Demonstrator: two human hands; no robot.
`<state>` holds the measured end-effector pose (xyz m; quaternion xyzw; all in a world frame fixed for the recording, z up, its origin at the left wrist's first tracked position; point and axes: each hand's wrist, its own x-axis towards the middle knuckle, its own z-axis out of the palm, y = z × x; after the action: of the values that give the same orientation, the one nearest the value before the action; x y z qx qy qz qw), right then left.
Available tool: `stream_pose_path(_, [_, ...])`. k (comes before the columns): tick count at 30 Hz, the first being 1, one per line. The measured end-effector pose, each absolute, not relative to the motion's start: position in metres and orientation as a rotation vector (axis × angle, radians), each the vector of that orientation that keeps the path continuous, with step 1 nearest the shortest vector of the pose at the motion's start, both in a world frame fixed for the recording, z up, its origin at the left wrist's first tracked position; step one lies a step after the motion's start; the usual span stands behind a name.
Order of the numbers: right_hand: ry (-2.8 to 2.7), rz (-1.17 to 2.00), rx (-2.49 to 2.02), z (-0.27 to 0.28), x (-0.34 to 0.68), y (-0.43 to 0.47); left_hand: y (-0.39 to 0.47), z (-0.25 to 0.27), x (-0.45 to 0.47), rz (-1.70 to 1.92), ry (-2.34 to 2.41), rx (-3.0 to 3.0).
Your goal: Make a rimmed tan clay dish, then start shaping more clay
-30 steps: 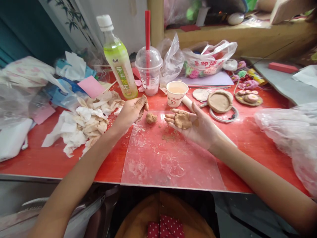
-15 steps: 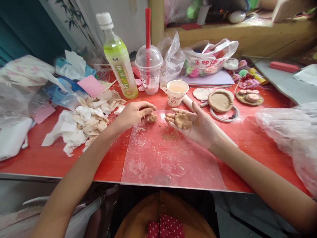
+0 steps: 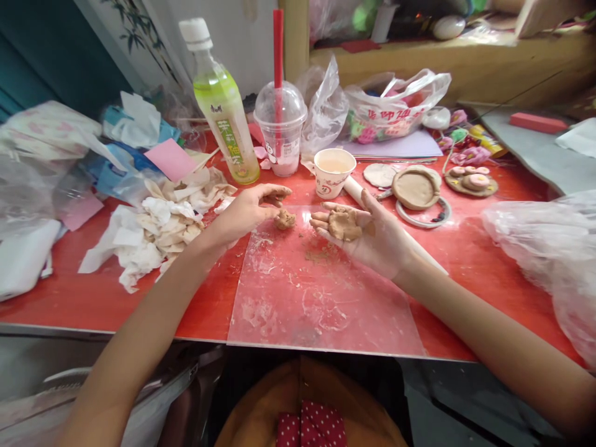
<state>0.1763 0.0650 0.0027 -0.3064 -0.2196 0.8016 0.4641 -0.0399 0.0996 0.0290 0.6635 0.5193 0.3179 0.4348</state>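
Right now the left hand's (image 3: 249, 210) clay-smeared fingers (image 3: 275, 192) curl loosely, gripping nothing, the thumb just beside a small brown lump of clay (image 3: 284, 219) lying at the far edge of the clear plastic work sheet (image 3: 321, 298). Across from it the right hand (image 3: 367, 233) lies palm up, fingers spread flat, cradling a flattened patch of brown clay (image 3: 344, 225). Just behind stands a white paper cup of cloudy water (image 3: 334, 172) on the red table (image 3: 470, 248). To my eye, a careless reach could tip that cup, and the soft patch might tear or slide off the tilted palm.

Bright, even light – soft shadows, edges bowed by lens
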Motion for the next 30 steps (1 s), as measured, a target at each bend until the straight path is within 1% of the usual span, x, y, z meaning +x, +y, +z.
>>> stream_pose_path(5, [-0.522, 1.974, -0.736, 0.0014, 0.1765, 0.0644, 0.1014, 0.0241, -0.0408, 0.866, 1.269, 1.720])
stream_pose_path(13, [-0.505, 1.969, -0.749, 0.0060, 0.1738, 0.0628, 0.1025, 0.0215, -0.0378, 0.920, 1.217, 1.550])
stream_pose_path(17, [-0.516, 1.970, -0.740, 0.0063, 0.1735, 0.0627, 0.1039, 0.0197, -0.0400, 0.971, 1.245, 1.609])
stream_pose_path(23, [-0.502, 1.971, -0.759, 0.0053, 0.1740, 0.0622, 0.1011, 0.0233, -0.0411, 0.901, 1.311, 1.923])
stream_pose_path(30, [-0.476, 1.986, -0.772, 0.0074, 0.1730, 0.0618, 0.1014, 0.0216, -0.0435, 0.837, 1.318, 1.819])
